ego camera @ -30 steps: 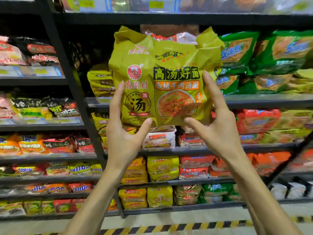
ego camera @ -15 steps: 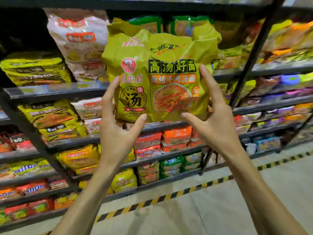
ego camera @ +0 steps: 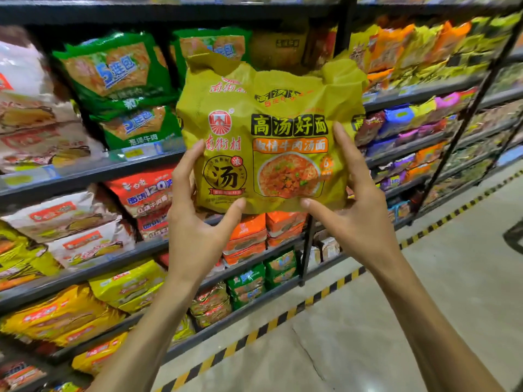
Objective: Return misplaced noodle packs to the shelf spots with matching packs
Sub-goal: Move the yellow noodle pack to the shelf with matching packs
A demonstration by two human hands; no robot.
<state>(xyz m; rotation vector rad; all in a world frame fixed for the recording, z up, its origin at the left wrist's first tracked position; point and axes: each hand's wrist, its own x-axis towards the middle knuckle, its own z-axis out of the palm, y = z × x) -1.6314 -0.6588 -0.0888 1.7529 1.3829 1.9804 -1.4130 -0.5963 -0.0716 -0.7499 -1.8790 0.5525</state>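
My left hand (ego camera: pixel 195 236) and right hand (ego camera: pixel 359 222) pinch the yellow noodle pack (ego camera: pixel 268 137) by its lower corners, held in the air before the shelf (ego camera: pixel 85 176); that light fingertip hold could let it slip, or I could shelve it among the green packs (ego camera: pixel 119 80)

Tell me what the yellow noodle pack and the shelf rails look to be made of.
Yellow noodle pack: thin printed plastic film, likely; it crumples at the top and shows a soft sheen. Shelf rails: probably dark painted metal, judging by thin straight edges and a dull reflective front.
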